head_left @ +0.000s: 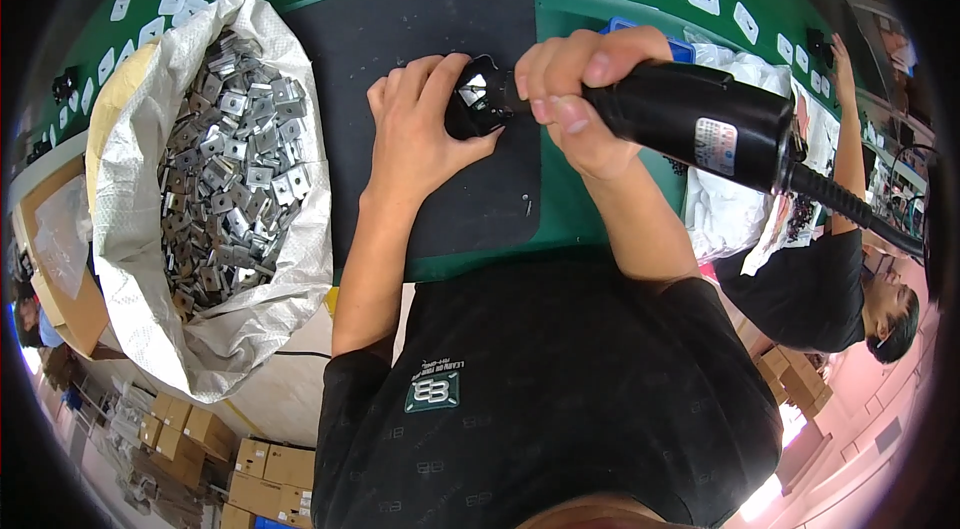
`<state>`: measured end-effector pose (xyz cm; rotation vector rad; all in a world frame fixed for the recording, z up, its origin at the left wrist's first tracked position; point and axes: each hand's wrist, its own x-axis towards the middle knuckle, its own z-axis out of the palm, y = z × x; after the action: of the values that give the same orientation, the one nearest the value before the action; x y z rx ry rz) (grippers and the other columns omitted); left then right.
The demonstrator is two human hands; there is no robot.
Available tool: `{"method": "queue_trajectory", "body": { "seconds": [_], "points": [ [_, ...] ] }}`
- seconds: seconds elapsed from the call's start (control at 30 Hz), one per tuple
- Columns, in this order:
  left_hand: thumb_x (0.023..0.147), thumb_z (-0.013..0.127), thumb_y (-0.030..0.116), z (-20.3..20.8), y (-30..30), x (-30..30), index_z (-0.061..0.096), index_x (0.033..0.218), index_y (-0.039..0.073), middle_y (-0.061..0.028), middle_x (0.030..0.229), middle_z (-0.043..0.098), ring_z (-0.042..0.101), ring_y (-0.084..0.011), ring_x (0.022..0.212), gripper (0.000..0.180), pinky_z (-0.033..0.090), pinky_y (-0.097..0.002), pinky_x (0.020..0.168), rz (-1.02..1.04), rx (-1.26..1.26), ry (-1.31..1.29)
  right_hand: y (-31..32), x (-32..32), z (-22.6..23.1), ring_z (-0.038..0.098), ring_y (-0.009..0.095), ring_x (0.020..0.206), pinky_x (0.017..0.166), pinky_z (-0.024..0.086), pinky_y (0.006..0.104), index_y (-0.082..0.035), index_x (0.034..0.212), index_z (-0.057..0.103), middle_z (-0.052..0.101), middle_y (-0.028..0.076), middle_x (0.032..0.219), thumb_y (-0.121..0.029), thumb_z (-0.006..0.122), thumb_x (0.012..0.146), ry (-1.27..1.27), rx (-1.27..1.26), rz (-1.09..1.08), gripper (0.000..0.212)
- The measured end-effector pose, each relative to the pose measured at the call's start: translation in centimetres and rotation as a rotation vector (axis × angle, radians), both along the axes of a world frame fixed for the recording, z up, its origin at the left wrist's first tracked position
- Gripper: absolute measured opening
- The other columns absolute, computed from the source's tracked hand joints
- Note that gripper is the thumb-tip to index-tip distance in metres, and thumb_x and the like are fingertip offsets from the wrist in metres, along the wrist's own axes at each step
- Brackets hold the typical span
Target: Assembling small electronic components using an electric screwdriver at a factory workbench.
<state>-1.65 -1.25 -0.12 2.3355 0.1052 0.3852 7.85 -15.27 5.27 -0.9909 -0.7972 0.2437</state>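
Clasping black power tool (690,114), right fingers (546,69) curled.

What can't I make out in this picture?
In the head view:
Front of black cylindrical power tool: partly behind right hand.
Left side of small black part: behind left hand.
Lower silver metal pieces in white woven sack: buried.
Far end of black ribbed cable: lost at dark right rim.

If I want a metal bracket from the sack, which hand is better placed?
Likely your left hand: it's nearer the white woven sack of metal brackets, though it holds a black part. Your right hand, farther off, grips the black corded power tool.
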Motion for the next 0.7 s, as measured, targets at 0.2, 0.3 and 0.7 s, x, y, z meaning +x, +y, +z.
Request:
{"method": "queue_trajectory", "body": {
  "seconds": [0.2,0.3,0.7],
  "points": [
    [0.052,0.084,0.027,0.5,-0.2,0.4,0.062,0.112,0.009,-0.0066,0.107,0.060,0.056,-0.0266,0.099,0.066,0.036,-0.0404,0.090,0.002,0.005,-0.024,0.2,-0.2,-0.3,0.050,0.014,0.060,0.067,0.047,0.0355,-0.012,0.105,0.040,0.050,0.003,0.071,0.000,0.065,0.083,-0.011,0.025,-0.030,0.036],
    [0.052,0.084,0.025,0.4,-0.4,0.4,0.061,0.113,0.008,-0.0081,0.108,0.061,0.056,-0.0282,0.100,0.067,0.036,-0.0413,0.092,-0.017,0.017,-0.057,0.2,-0.4,-1.1,0.051,0.015,0.060,0.064,0.047,0.0355,-0.010,0.110,0.041,0.051,0.005,0.070,-0.002,0.066,0.083,0.028,0.074,-0.059,0.038],
    [0.065,0.078,0.015,2.9,-1.0,9.1,0.047,0.129,0.004,-0.0180,0.117,0.059,0.054,-0.0367,0.112,0.072,0.041,-0.0455,0.094,-0.009,0.069,-0.029,-11.2,4.7,0.3,0.058,0.017,0.064,0.067,0.051,0.0331,0.002,0.120,0.045,0.059,0.009,0.071,0.008,0.064,0.077,-0.014,0.043,-0.712,0.047]
  ]
}}
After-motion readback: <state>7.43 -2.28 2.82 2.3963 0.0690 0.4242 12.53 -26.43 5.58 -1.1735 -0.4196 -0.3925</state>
